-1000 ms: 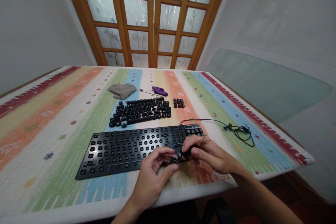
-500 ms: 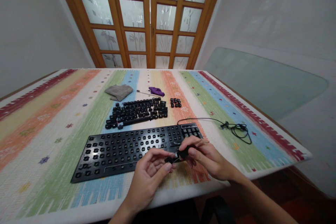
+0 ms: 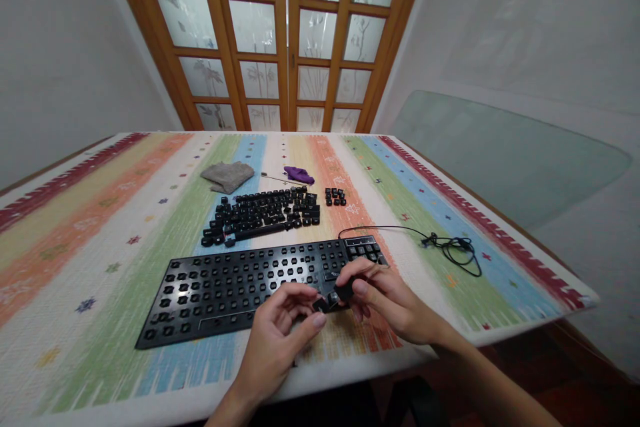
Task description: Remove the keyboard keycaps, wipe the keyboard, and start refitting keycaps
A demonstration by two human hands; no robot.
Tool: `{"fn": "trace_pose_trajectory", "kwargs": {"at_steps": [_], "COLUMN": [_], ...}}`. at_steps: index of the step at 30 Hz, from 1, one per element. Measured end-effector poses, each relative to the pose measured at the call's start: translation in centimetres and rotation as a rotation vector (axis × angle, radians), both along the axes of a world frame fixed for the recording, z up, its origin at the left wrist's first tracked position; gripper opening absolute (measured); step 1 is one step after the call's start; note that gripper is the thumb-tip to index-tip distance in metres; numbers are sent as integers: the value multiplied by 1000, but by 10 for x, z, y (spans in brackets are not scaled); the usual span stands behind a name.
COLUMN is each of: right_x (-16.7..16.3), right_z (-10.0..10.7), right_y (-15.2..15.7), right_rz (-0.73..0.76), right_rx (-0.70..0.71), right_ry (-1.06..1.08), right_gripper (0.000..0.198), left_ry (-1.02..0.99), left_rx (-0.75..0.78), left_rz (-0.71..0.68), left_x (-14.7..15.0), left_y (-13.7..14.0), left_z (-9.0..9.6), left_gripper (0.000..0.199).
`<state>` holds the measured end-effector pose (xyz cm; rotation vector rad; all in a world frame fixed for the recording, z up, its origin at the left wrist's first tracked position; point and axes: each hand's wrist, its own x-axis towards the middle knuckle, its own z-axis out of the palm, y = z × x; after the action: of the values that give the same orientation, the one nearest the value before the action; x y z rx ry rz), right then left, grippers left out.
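- Pinching a small black keycap [image 3: 321,305] between thumb and fingers, my left hand [image 3: 280,325] faces my right in the head view.
- My right hand [image 3: 390,299] grips a dark piece [image 3: 344,291], probably soft, though my fingers partly cover it.
- Both hands are at the near edge of the black keyboard [image 3: 235,290], right of its middle.
- Beyond it lie loose keycaps [image 3: 313,211], a gray cloth [image 3: 227,176] and a purple cloth [image 3: 299,175].

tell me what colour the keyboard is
The keyboard is black, best seen in the head view.
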<state>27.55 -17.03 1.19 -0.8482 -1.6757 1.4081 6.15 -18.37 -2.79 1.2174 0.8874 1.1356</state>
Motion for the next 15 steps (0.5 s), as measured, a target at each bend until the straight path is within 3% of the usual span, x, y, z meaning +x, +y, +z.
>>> {"fn": "trace_pose_trajectory", "kwargs": {"at_steps": [7, 15], "right_x": [-3, -7], "right_z": [2, 3], "right_y": [3, 1], "right_rz": [-7, -32], "right_rx": [-3, 213], "right_ry": [-15, -179], "right_gripper": [26, 23], "left_ry": [10, 69], "left_rx": [22, 75], "left_rz": [-66, -75], "left_x": [-3, -4], "left_y": [-2, 2], "left_z": [-3, -1], "left_gripper": [28, 28]}}
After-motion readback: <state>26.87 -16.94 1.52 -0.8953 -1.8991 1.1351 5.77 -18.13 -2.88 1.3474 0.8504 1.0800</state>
